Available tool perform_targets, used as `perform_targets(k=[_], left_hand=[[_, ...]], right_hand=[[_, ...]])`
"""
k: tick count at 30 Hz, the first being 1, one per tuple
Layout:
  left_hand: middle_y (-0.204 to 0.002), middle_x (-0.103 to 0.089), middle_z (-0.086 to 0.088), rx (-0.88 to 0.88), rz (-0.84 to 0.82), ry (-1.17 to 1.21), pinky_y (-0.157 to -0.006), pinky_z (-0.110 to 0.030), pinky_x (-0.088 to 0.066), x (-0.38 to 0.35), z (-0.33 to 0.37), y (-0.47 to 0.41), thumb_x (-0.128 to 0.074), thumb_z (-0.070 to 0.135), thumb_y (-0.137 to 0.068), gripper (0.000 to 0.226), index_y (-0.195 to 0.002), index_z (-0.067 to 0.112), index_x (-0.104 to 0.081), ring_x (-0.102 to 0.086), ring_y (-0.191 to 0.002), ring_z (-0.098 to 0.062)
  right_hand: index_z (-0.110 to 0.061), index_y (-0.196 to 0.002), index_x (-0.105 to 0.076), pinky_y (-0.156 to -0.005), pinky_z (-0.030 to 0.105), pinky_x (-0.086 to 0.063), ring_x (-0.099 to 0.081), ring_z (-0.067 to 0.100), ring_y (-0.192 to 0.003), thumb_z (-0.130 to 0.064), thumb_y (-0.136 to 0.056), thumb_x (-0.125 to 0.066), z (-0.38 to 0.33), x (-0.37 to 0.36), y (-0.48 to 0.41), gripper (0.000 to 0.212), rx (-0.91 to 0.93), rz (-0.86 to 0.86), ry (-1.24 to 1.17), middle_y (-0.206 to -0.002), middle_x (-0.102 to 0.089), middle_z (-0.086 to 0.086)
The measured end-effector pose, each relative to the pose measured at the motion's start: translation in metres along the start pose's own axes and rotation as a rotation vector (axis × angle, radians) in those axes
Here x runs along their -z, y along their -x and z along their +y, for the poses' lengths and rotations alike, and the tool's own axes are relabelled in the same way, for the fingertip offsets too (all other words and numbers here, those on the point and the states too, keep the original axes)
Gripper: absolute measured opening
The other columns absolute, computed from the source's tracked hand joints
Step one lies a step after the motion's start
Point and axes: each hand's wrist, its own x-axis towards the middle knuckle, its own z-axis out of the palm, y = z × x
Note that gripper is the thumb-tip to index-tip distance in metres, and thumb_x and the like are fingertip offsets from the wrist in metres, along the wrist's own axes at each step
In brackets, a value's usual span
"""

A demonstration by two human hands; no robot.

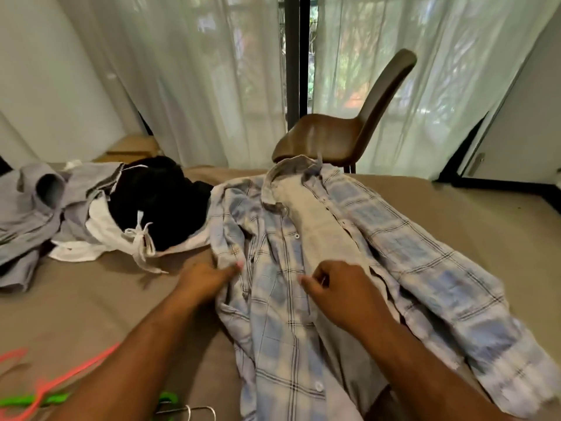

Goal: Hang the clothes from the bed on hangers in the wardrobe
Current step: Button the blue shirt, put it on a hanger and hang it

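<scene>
Plaid shirt point(379, 232) lying on bed point(91, 299), side edge being gripped by left hand point(206, 279); right hand point(337, 291) curled at placket, hold unclear; collar ideally being opened before pink hanger point(91, 360) insertion

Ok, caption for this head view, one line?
Left hand and right hand pinch a blue plaid shirt spread on the bed, hangers nearby.
</scene>
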Motion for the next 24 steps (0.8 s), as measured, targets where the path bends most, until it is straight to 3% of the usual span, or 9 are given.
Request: perform_targets(k=[5, 8, 10, 12, 16, 18, 20, 22, 24], left_hand=[[-0.110, -0.071, -0.015, 0.017, 0.104, 0.296, -0.091, -0.044, -0.055, 0.007, 0.007, 0.015, -0.064, 0.039, -0.088, 0.044, -0.116, 0.005, -0.068, -0.067, -0.105, -0.034], [-0.112, -0.067, -0.022, 0.162, 0.122, 0.559, -0.084, -0.038, -0.051, 0.032, 0.021, 0.023, -0.058, 0.029, -0.100, 0.040, -0.122, -0.005, -0.061, -0.065, -0.104, -0.038], [-0.079, -0.069, -0.019, 0.186, 0.101, 0.724, -0.065, -0.033, -0.048, 0.050, 0.026, 0.032, -0.051, 0.027, -0.105, 0.036, -0.116, -0.006, -0.061, -0.069, -0.070, -0.029], [-0.041, -0.049, -0.002, 0.219, -0.033, 0.995, -0.041, -0.020, -0.042, 0.073, 0.028, 0.042, -0.044, 0.029, -0.107, 0.027, -0.098, 0.007, -0.058, -0.046, -0.031, -0.011], [-0.045, -0.035, 0.005, 0.110, -0.037, 1.420, -0.037, -0.013, -0.034, 0.132, 0.002, 0.041, -0.054, 0.019, -0.095, 0.015, -0.082, 0.015, -0.051, -0.033, -0.036, -0.004], [-0.066, -0.053, -0.002, 0.089, 0.297, 1.314, -0.052, -0.019, -0.046, 0.152, -0.020, 0.039, -0.058, 0.019, -0.093, 0.004, -0.090, 0.016, -0.057, -0.047, -0.055, -0.010], [-0.111, -0.063, -0.015, 0.212, 0.624, 0.840, -0.079, -0.034, -0.053, 0.156, -0.042, 0.041, -0.061, 0.024, -0.087, 0.027, -0.113, 0.020, -0.057, -0.061, -0.091, -0.025], [-0.139, -0.045, -0.020, 0.296, 0.789, 0.306, -0.102, -0.049, -0.043, 0.149, -0.047, 0.044, -0.062, 0.023, -0.081, 0.046, -0.125, 0.024, -0.049, -0.048, -0.122, -0.040], [-0.133, -0.052, -0.021, 0.126, 0.795, 0.067, -0.101, -0.049, -0.044, 0.133, -0.025, 0.052, -0.062, 0.018, -0.085, 0.036, -0.121, 0.018, -0.056, -0.050, -0.122, -0.042]], right_hand=[[-0.020, -0.113, -0.051, -0.076, 0.035, -0.044, -0.059, 0.025, -0.107, -0.078, -0.078, -0.061, 0.000, -0.033, 0.036, 0.069, -0.108, -0.241, 0.259, -0.113, -0.058, 0.002], [-0.021, -0.116, -0.050, -0.080, 0.036, -0.046, -0.060, 0.026, -0.111, -0.067, -0.084, -0.064, 0.001, -0.046, 0.044, 0.058, -0.113, -0.255, 0.194, -0.116, -0.060, 0.003], [-0.023, -0.100, -0.056, -0.078, 0.034, -0.047, -0.064, 0.025, -0.106, -0.056, -0.089, -0.062, 0.001, -0.051, 0.047, 0.036, -0.112, -0.254, 0.156, -0.109, -0.065, 0.004], [-0.024, -0.087, -0.057, -0.073, 0.031, -0.047, -0.067, 0.025, -0.101, -0.051, -0.089, -0.060, 0.001, -0.054, 0.048, 0.027, -0.126, -0.225, 0.096, -0.100, -0.069, 0.006], [-0.016, -0.117, -0.056, -0.077, 0.031, -0.045, -0.064, 0.025, -0.109, -0.066, -0.087, -0.060, -0.006, -0.054, 0.055, 0.059, -0.196, -0.182, 0.060, -0.117, -0.065, 0.004], [-0.014, -0.129, -0.047, -0.083, 0.034, -0.047, -0.062, 0.027, -0.114, -0.060, -0.085, -0.068, -0.012, -0.055, 0.059, 0.067, -0.206, -0.191, 0.060, -0.125, -0.062, 0.006], [-0.015, -0.133, -0.043, -0.086, 0.032, -0.048, -0.062, 0.027, -0.114, -0.045, -0.087, -0.071, -0.013, -0.059, 0.063, 0.062, -0.174, -0.211, 0.021, -0.127, -0.062, 0.008], [-0.021, -0.131, -0.048, -0.080, 0.025, -0.046, -0.064, 0.020, -0.105, -0.030, -0.091, -0.067, -0.012, -0.061, 0.065, 0.045, -0.123, -0.169, -0.122, -0.123, -0.064, 0.004], [-0.027, -0.119, -0.062, -0.067, 0.019, -0.042, -0.062, 0.006, -0.080, -0.016, -0.093, -0.061, -0.011, -0.056, 0.063, 0.028, -0.099, -0.064, -0.348, -0.108, -0.068, -0.001]])
